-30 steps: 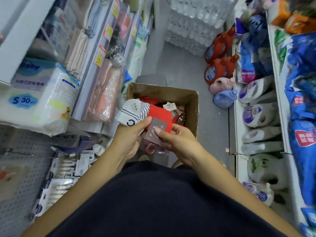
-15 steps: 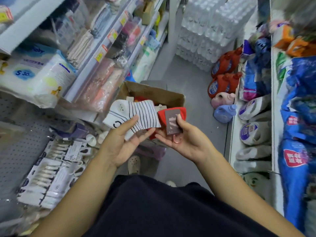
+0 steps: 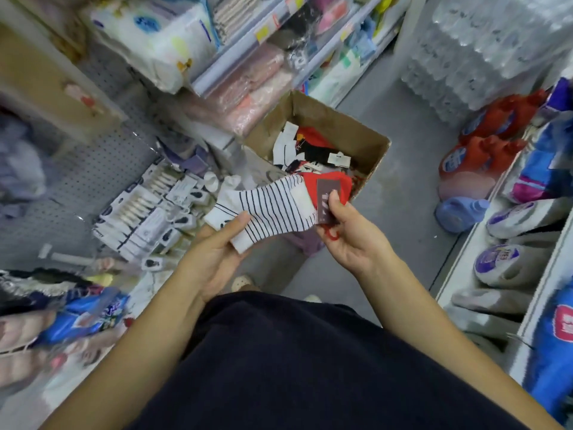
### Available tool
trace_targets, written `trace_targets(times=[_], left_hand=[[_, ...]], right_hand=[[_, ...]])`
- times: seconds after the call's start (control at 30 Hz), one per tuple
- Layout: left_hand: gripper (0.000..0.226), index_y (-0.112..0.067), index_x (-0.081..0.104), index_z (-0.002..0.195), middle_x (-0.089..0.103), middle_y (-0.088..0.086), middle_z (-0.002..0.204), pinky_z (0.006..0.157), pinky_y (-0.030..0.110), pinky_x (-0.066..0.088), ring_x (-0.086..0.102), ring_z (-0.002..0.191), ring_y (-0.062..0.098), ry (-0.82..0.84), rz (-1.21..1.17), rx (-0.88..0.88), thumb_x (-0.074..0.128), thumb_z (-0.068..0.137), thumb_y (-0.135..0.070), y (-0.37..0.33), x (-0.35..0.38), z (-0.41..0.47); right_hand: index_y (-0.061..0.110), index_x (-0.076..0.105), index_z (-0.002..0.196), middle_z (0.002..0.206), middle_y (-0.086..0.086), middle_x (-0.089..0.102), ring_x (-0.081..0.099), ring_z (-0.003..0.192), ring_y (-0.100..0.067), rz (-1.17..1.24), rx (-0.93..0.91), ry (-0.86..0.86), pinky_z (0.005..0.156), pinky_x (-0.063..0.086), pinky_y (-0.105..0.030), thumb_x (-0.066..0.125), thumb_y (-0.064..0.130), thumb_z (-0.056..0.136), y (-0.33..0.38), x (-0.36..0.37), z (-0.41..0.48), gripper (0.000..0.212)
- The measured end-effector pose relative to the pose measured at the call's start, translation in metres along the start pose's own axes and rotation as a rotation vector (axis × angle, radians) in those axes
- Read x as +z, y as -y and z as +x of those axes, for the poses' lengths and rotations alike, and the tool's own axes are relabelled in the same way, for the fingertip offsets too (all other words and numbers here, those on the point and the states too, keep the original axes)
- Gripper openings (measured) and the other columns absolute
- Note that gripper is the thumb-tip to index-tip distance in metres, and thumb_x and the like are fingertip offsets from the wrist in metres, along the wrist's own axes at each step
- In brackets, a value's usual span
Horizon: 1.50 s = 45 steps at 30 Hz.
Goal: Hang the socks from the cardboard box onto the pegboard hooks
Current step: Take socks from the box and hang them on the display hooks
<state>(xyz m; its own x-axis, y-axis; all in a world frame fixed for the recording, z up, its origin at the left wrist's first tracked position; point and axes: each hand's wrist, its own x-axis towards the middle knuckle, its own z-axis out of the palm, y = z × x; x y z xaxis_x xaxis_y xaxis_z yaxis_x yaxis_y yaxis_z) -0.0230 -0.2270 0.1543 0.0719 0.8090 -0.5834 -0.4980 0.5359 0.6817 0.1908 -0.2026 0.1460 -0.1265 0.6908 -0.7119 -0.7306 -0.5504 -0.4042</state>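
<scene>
**Two socks up out of the box, pegboard next**

The view has swung left in the last second, so the pegboard (image 3: pixel 71 187) now fills that side, its lower part crowded with hanging packets (image 3: pixel 148 212). The box (image 3: pixel 338 128) sits on the floor ahead, a jumble of carded socks left inside. Both hands were low over its mouth a second ago. Now they are raised in front of its near corner, clear of it. By my reading the picking is done and hanging comes next.

The left hand (image 3: pixel 214 259) grips the striped sock (image 3: pixel 273 209), thumb on top and fingers beneath. The sock is white with thin dark lines and lies flat and limp, a white label at its cuff. The right hand (image 3: pixel 350 243) pinches the dark card (image 3: pixel 325 200) on the red sock (image 3: pixel 330 181). A small red hook (image 3: pixel 331 234) dangles below the card.
</scene>
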Motion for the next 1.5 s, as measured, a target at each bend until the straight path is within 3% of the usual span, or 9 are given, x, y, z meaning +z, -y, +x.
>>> trace_targets(times=[0.13,0.3,0.47,0.6,0.77,0.97,1.17,1.3,1.5], left_hand=[[0.087,-0.026,0.052,0.141,0.055,-0.003,0.146,0.114,0.037,0.04,0.051,0.138,0.016,-0.234,0.265,0.176,0.089,0.066,-0.051,-0.009,-0.038,-0.023],[0.059,-0.023,0.068,0.126,0.07,-0.012,0.124,0.105,0.024,0.045,0.062,0.118,-0.003,-0.117,0.634,0.202,0.078,0.078,-0.056,-0.018,-0.055,-0.048],[0.021,-0.011,0.076,0.102,0.08,0.004,0.093,0.073,0.032,0.056,0.073,0.08,0.013,-0.078,0.758,0.2,0.076,0.09,-0.029,-0.02,-0.088,-0.078],[0.013,-0.015,0.077,0.097,0.08,0.0,0.089,0.065,0.024,0.055,0.072,0.076,0.009,-0.2,0.708,0.211,0.076,0.09,-0.025,-0.022,-0.147,-0.123],[0.014,-0.02,0.074,0.106,0.079,-0.008,0.089,0.056,0.014,0.051,0.073,0.077,0.003,-0.369,0.521,0.314,0.071,0.093,-0.026,-0.033,-0.222,-0.187],[0.016,-0.021,0.072,0.11,0.079,-0.01,0.101,0.075,0.023,0.056,0.075,0.093,0.008,-0.46,0.46,0.459,0.067,0.097,-0.028,-0.049,-0.274,-0.241],[0.019,-0.023,0.072,0.113,0.079,-0.007,0.104,0.085,0.037,0.059,0.075,0.099,0.014,-0.517,0.393,0.575,0.066,0.097,-0.032,-0.07,-0.295,-0.273],[0.012,-0.024,0.072,0.106,0.079,-0.007,0.093,0.066,0.024,0.057,0.075,0.08,0.006,-0.526,0.347,0.651,0.064,0.099,-0.028,-0.089,-0.292,-0.286],[0.013,-0.027,0.073,0.108,0.08,-0.007,0.098,0.074,0.032,0.058,0.076,0.092,0.014,-0.497,0.295,0.733,0.062,0.1,-0.028,-0.12,-0.284,-0.299]], right_hand=[[0.006,0.068,0.113,0.118,-0.015,0.065,0.061,0.109,-0.026,-0.147,-0.025,0.06,0.108,0.049,-0.042,0.062,0.016,0.098,-0.032,0.011,0.003,0.019],[0.012,0.07,0.093,0.081,-0.001,0.069,0.061,0.075,-0.016,-0.409,-0.017,0.168,0.07,0.05,-0.028,0.059,0.017,0.1,-0.074,0.035,-0.013,0.013],[0.01,0.067,0.103,0.093,-0.005,0.072,0.07,0.077,-0.013,-0.512,-0.047,0.259,0.092,0.056,-0.038,0.057,0.018,0.102,-0.12,0.064,-0.032,0.014],[0.009,0.065,0.118,0.113,-0.013,0.073,0.071,0.106,-0.028,-0.562,-0.074,0.225,0.091,0.059,-0.045,0.06,0.022,0.1,-0.162,0.083,-0.047,0.022],[0.013,0.063,0.11,0.098,-0.009,0.069,0.069,0.09,-0.022,-0.722,-0.146,0.281,0.073,0.061,-0.03,0.067,0.002,0.094,-0.23,0.109,-0.075,0.019],[0.015,0.069,0.109,0.089,-0.005,0.071,0.067,0.074,-0.011,-1.057,-0.404,0.415,0.058,0.058,-0.023,0.07,0.001,0.091,-0.295,0.145,-0.109,0.023],[0.023,0.068,0.124,0.083,0.006,0.065,0.057,0.068,0.002,-1.297,-0.787,0.393,0.071,0.048,-0.012,0.084,0.013,0.08,-0.31,0.172,-0.129,0.047],[0.026,0.063,0.123,0.089,-0.001,0.075,0.071,0.081,-0.016,-1.125,-0.774,0.5,0.082,0.057,-0.033,0.085,0.016,0.079,-0.309,0.199,-0.147,0.05],[0.021,0.057,0.114,0.092,-0.014,0.075,0.073,0.089,-0.033,-0.988,-0.822,0.658,0.085,0.06,-0.049,0.078,0.013,0.087,-0.3,0.245,-0.164,0.035]])
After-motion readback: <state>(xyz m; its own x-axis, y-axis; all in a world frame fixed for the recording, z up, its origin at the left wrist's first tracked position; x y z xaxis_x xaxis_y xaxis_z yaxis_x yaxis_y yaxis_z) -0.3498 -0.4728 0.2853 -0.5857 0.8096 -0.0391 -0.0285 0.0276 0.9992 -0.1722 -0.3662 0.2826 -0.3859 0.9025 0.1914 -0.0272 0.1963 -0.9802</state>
